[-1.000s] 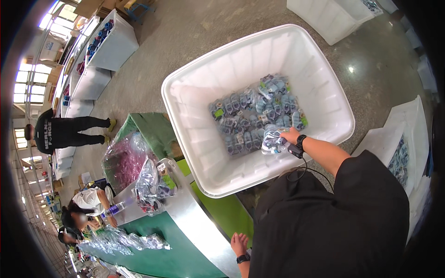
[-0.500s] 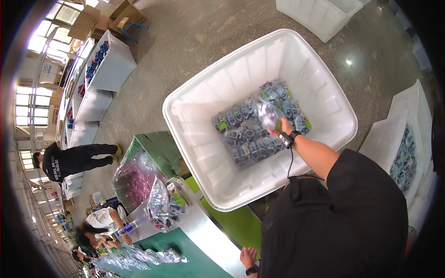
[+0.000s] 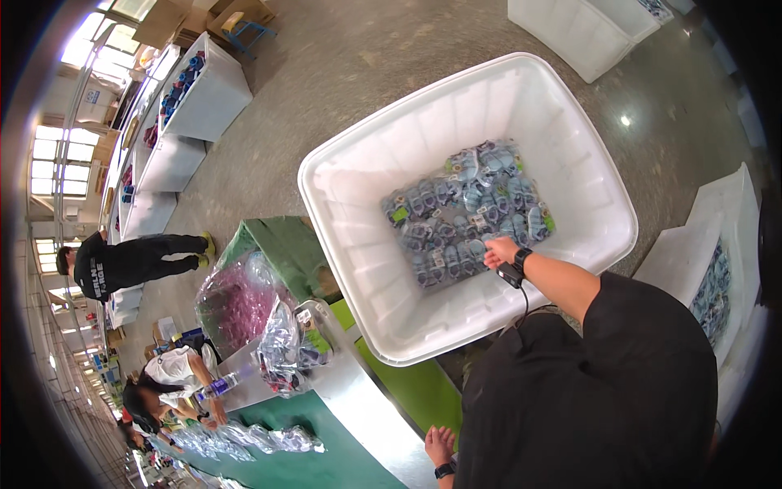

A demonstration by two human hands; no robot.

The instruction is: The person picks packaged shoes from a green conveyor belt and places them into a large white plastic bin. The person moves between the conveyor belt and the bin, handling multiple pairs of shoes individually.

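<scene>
My right hand [image 3: 503,252] hangs over the near part of a large white plastic bin [image 3: 366,314], its fingers loosely bent and apart with nothing visible in them. Beneath it, rows of light blue shoes [image 3: 440,259] in clear plastic bags cover the bin's bottom. Some carry bright green tags. My left hand [image 3: 441,445] is low beside the table edge, fingers slightly curled and apart, holding nothing. Nearest to it is the metal edge [image 3: 371,424] of the green-topped table.
A clear bag of pink plastic [image 3: 244,306] and bagged shoes [image 3: 285,350] sit at the table's corner. Another white bin [image 3: 684,253] with blue shoes stands at right. A seated person [image 3: 175,379] works at the table; another person [image 3: 122,265] stands farther left, near more bins [image 3: 208,90].
My right hand has let go of a bagged pair of shoes, which now lies among the others in the bin. The hand has drawn slightly nearer. The view has shifted a little.
</scene>
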